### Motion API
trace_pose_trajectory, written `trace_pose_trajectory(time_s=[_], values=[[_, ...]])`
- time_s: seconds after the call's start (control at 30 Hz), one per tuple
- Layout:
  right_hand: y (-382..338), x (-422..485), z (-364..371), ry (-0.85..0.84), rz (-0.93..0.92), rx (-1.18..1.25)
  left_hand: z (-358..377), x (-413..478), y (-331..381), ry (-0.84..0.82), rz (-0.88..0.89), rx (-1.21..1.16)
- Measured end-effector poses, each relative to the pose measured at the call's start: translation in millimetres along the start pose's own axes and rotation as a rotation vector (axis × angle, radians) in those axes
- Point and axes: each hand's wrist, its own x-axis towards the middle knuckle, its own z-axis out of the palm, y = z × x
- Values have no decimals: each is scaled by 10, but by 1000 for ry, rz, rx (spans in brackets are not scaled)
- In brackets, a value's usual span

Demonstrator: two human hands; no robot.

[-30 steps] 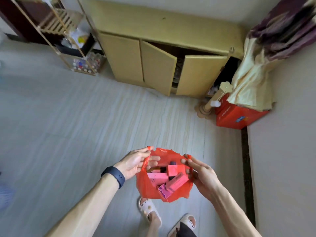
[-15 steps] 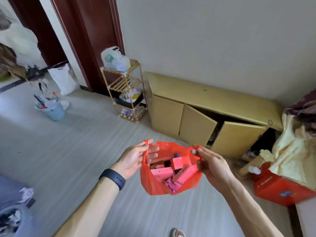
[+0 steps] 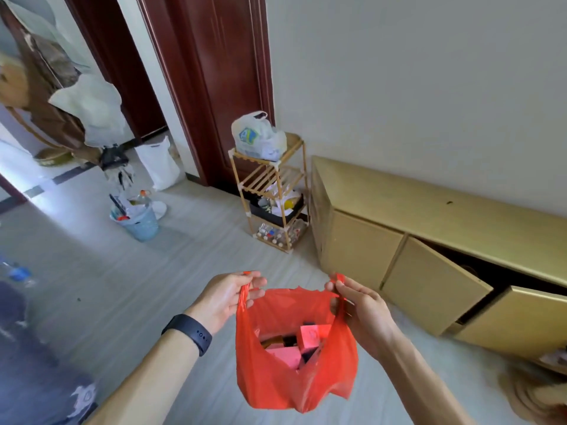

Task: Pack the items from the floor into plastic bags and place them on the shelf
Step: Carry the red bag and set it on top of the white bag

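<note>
A red plastic bag [image 3: 285, 378] hangs in front of me with its mouth held wide. My left hand [image 3: 225, 297] pinches the bag's left handle. My right hand [image 3: 360, 314] pinches the right handle. Inside lie several pink boxes [image 3: 310, 335] and a dark item. Ahead stands a small bamboo shelf [image 3: 270, 191] with three tiers. A white plastic bag [image 3: 257, 138] sits on its top tier, and bottles and packets fill the lower tiers.
A low yellow cabinet [image 3: 429, 222] runs along the right wall with two doors ajar. A blue waste bin [image 3: 139, 220] stands on the floor at left. A dark red door [image 3: 221, 72] is behind the shelf. Dark fabric lies at bottom left.
The view has swung up and left from the floor toward the shelf and door. The bag hangs deeper now, still held by both handles.
</note>
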Motion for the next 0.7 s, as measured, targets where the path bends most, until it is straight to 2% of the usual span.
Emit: trace_pose_trajectory(time_s=[0.33,0.53,0.7], values=[[-88,1721,1402,-23,-30,-223,-1320,1374,1042,106,13,-58],[-338,2713,2154,126,-184,-217,-1715,2460,2132,-48,103,30],[-806,3271,2725,211,-335,-138,-1729,3139,3275,-158,199,84]])
